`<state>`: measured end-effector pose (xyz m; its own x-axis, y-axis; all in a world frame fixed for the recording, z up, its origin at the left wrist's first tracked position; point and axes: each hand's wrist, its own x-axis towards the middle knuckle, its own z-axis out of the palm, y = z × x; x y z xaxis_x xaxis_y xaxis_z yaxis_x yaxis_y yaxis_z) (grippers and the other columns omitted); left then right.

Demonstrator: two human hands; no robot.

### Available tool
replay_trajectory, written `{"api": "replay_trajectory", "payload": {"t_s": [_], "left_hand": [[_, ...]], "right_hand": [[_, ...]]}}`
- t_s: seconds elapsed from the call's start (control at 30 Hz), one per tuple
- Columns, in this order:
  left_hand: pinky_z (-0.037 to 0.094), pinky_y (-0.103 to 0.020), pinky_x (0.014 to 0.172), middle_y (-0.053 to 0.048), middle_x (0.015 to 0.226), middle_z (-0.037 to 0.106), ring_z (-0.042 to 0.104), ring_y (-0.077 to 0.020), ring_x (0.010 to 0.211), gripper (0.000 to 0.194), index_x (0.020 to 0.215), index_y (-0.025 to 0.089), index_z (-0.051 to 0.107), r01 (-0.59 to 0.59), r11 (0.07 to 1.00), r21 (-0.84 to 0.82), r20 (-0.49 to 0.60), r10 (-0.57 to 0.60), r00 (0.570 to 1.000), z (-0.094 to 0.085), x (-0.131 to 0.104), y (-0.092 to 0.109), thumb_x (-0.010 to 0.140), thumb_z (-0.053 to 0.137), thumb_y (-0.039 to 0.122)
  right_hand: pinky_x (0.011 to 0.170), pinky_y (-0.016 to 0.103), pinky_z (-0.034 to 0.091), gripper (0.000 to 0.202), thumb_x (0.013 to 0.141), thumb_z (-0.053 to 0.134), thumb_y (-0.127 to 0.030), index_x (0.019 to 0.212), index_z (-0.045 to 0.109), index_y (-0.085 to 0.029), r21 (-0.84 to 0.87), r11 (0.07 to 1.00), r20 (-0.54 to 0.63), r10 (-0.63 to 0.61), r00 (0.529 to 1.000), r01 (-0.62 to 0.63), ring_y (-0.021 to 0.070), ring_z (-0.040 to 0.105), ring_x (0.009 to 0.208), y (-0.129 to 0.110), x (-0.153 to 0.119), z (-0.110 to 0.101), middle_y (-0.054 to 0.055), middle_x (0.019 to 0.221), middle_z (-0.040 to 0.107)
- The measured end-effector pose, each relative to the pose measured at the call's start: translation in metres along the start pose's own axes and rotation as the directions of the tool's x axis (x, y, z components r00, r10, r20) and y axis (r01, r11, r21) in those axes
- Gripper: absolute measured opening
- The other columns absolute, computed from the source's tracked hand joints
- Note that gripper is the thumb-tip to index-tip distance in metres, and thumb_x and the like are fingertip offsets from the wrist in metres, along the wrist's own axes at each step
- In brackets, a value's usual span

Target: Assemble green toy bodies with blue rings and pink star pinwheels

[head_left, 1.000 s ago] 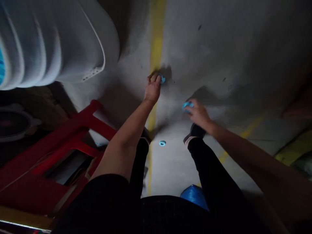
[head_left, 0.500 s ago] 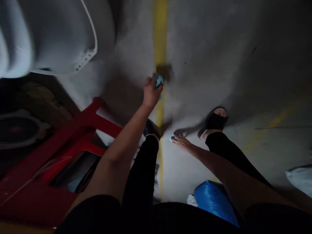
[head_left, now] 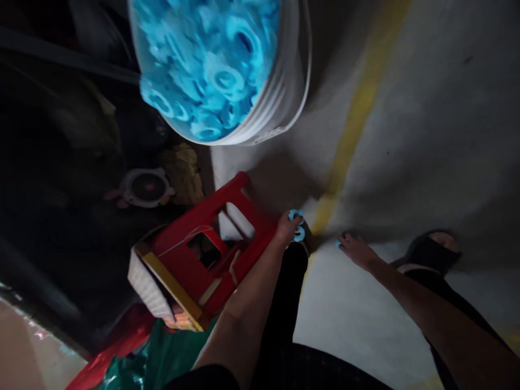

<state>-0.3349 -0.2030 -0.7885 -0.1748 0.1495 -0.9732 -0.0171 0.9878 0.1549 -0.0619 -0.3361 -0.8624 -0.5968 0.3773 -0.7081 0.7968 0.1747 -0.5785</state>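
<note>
Bucket (head_left: 280, 103) ahead-left, nearer left hand (head_left: 287, 225), curled round two blue rings (head_left: 301, 236); right hand (head_left: 358, 252) half-bent at blue piece (head_left: 338, 243), grip unclear.

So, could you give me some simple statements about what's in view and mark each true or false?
1. The white bucket holds many light-blue pieces. True.
2. The white bucket is covered by a lid. False: its top is open.
3. In the picture, the yellow floor line passes between the left hand and the right hand. True.
4. The left hand is empty. False: it holds two blue rings.
5. The red plastic frame is nearer the right hand. False: it is nearer the left hand.
</note>
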Motion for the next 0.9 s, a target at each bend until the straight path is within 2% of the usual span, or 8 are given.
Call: {"api": "replay_trajectory", "payload": {"t_s": [0.17,0.27,0.37,0.47,0.57,0.63,0.77,0.9], "left_hand": [[0.043,-0.017,0.053,0.004,0.070,0.055,0.051,-0.0080,0.058,0.023,0.089,0.019,0.060,0.032,0.993,-0.114,-0.014,-0.034,0.999,-0.029,-0.051,0.002,0.073,0.074,0.028],[0.044,-0.018,0.054,0.003,0.075,0.059,0.056,-0.0099,0.062,0.028,0.093,0.020,0.061,0.062,0.978,-0.201,0.022,-0.059,0.998,-0.046,-0.098,0.006,0.071,0.075,0.030],[0.044,-0.020,0.051,0.002,0.076,0.060,0.057,-0.0118,0.060,0.040,0.104,0.021,0.059,0.101,0.946,-0.310,0.125,-0.065,0.990,-0.070,-0.164,0.018,0.069,0.075,0.035],[0.041,-0.021,0.046,0.002,0.079,0.060,0.059,-0.0142,0.059,0.067,0.126,0.022,0.056,0.114,0.897,-0.428,0.245,-0.006,0.970,-0.106,-0.243,0.034,0.064,0.077,0.039],[0.042,-0.022,0.045,-0.001,0.081,0.063,0.063,-0.0160,0.060,0.081,0.129,0.023,0.059,0.204,0.789,-0.580,0.355,0.019,0.935,-0.151,-0.317,0.044,0.054,0.085,0.037],[0.047,-0.026,0.047,-0.005,0.082,0.066,0.069,-0.0205,0.065,0.070,0.115,0.025,0.069,0.267,0.663,-0.700,0.390,0.042,0.920,-0.181,-0.356,0.049,0.049,0.089,0.036],[0.054,-0.033,0.052,-0.009,0.082,0.068,0.074,-0.0272,0.076,0.045,0.090,0.029,0.072,0.252,0.471,-0.845,0.329,0.087,0.940,-0.238,-0.402,0.066,0.049,0.089,0.035],[0.054,-0.025,0.050,-0.005,0.081,0.069,0.069,-0.0178,0.062,0.041,0.091,0.026,0.070,0.192,0.354,-0.915,0.226,0.058,0.972,-0.300,-0.415,0.102,0.054,0.085,0.030]], "right_hand": [[0.088,0.055,0.046,0.028,0.085,0.045,-0.004,0.081,0.069,-0.018,0.130,0.963,-0.189,0.257,0.948,-0.236,0.0356,0.055,0.109,-0.005,0.020,-0.105,0.024,0.110,0.063],[0.098,0.060,0.041,0.020,0.087,0.050,-0.018,0.090,0.070,-0.018,0.265,0.923,-0.267,0.349,0.898,-0.280,0.0374,0.053,0.112,-0.052,0.017,-0.175,0.025,0.112,0.060],[0.108,0.052,0.040,0.021,0.086,0.057,-0.038,0.093,0.069,-0.022,0.403,0.890,-0.297,0.347,0.890,-0.213,0.0327,0.054,0.116,-0.139,-0.009,-0.239,0.017,0.118,0.059],[0.111,0.048,0.041,0.031,0.083,0.055,-0.055,0.092,0.067,-0.028,0.528,0.836,-0.308,0.353,0.883,-0.150,0.0313,0.056,0.118,-0.248,-0.050,-0.293,0.012,0.118,0.060],[0.093,0.047,0.054,0.032,0.076,0.057,-0.059,0.089,0.066,-0.031,0.639,0.754,-0.241,0.386,0.890,-0.154,0.0324,0.064,0.103,-0.357,-0.087,-0.333,0.010,0.104,0.064],[0.075,0.044,0.057,0.031,0.071,0.061,-0.060,0.086,0.067,-0.033,0.695,0.695,-0.160,0.396,0.904,-0.181,0.0321,0.066,0.092,-0.423,-0.102,-0.352,0.008,0.098,0.066],[0.077,0.040,0.057,0.039,0.066,0.065,-0.063,0.086,0.064,-0.029,0.793,0.559,0.015,0.380,0.925,-0.243,0.0296,0.068,0.096,-0.527,-0.101,-0.380,0.005,0.094,0.068],[0.064,0.032,0.054,0.047,0.070,0.064,-0.064,0.096,0.057,-0.025,0.835,0.422,0.215,0.340,0.915,-0.353,0.0226,0.068,0.084,-0.592,-0.060,-0.420,0.004,0.091,0.067]]}}
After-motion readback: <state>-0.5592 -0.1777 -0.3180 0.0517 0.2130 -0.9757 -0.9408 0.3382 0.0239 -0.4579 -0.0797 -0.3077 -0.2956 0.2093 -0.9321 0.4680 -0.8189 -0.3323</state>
